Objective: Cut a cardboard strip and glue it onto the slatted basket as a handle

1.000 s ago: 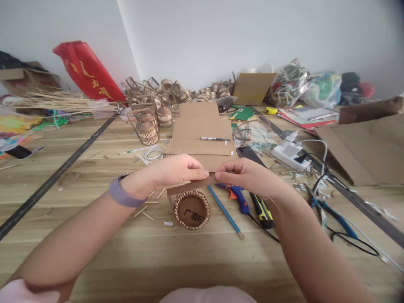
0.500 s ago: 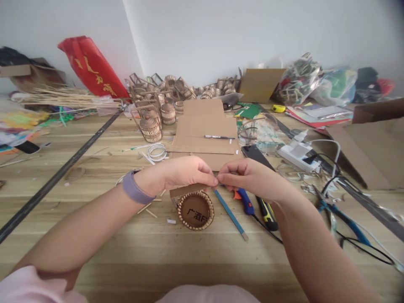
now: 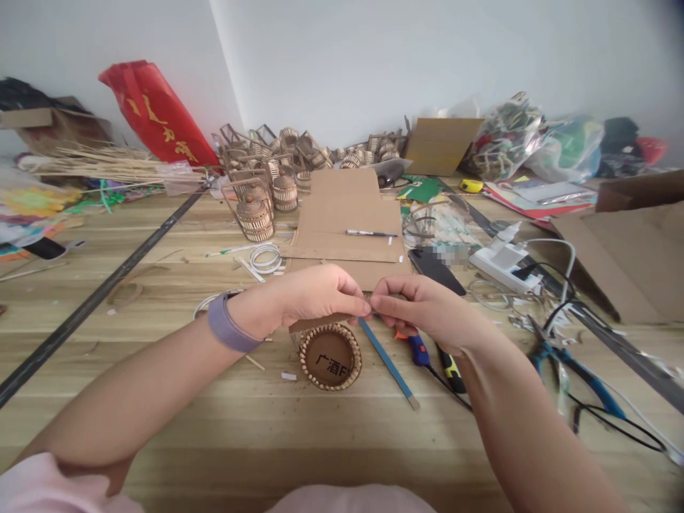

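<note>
My left hand (image 3: 323, 293) is closed with its fingertips pinched, and a brown cardboard strip (image 3: 313, 323) shows beneath its palm. Tip to tip with it, my right hand (image 3: 414, 305) pinches something too small to make out. Just below the strip, a small round container (image 3: 304, 360) edged with short bamboo pieces rests on the table, with printed characters on its brown cardboard bottom. A flat blue strip (image 3: 389, 365) lies to its right. Partly hidden under my right hand are a blue glue gun (image 3: 419, 351) and a yellow-and-black handled tool (image 3: 452, 372).
Cardboard sheets (image 3: 342, 206) with a pen (image 3: 370, 233) lie ahead. Small bamboo baskets (image 3: 256, 217) crowd the back. On the right are a phone (image 3: 435, 269), a power strip (image 3: 505, 263), blue-handled pliers (image 3: 580, 376) and loose cables. A coiled white cord (image 3: 266, 258) sits at left.
My right hand has shifted slightly, now covering more of the glue gun and the yellow-and-black tool. My left hand tilts a little lower over the cardboard strip. The round container stays in place.
</note>
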`<state>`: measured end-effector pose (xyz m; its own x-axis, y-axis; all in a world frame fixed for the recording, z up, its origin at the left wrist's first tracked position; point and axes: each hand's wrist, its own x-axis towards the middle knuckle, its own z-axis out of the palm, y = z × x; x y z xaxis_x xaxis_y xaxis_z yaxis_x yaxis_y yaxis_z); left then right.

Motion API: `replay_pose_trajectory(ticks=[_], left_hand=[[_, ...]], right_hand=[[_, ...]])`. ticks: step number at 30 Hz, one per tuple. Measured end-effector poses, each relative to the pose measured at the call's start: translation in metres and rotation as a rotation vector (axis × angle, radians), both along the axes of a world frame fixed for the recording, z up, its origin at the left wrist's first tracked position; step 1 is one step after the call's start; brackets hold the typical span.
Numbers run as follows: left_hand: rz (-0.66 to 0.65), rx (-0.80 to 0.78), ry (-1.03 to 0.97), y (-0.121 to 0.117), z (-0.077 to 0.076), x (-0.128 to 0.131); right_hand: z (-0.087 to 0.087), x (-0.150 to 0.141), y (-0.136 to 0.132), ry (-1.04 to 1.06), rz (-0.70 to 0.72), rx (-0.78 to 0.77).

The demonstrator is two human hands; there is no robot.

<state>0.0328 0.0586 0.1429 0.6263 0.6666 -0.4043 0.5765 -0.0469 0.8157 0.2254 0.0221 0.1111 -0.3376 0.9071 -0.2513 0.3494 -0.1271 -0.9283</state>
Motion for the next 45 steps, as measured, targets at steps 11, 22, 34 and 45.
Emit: replay_pose_trajectory(ticks=[11,22,34,45], left_hand=[[-0.038,-0.035,-0.048,-0.001,-0.007,-0.001],[-0.101,-0.116,-0.150,0.003,-0.010,-0.006],[-0.019,-0.150,-0.101,-0.001,-0.001,0.000],[-0.056,-0.046,-0.107,-0.001,-0.005,-0.002]], right_hand=[[-0.013,-0.003,-0.006,0.215,0.023,-0.083],[-0.029,-0.006,-0.006,0.511,0.109,-0.183],[-0.046,-0.018,-0.012,0.317,-0.265,0.275],[-0.053,-0.017,-0.026,0.255,-0.207,0.451]])
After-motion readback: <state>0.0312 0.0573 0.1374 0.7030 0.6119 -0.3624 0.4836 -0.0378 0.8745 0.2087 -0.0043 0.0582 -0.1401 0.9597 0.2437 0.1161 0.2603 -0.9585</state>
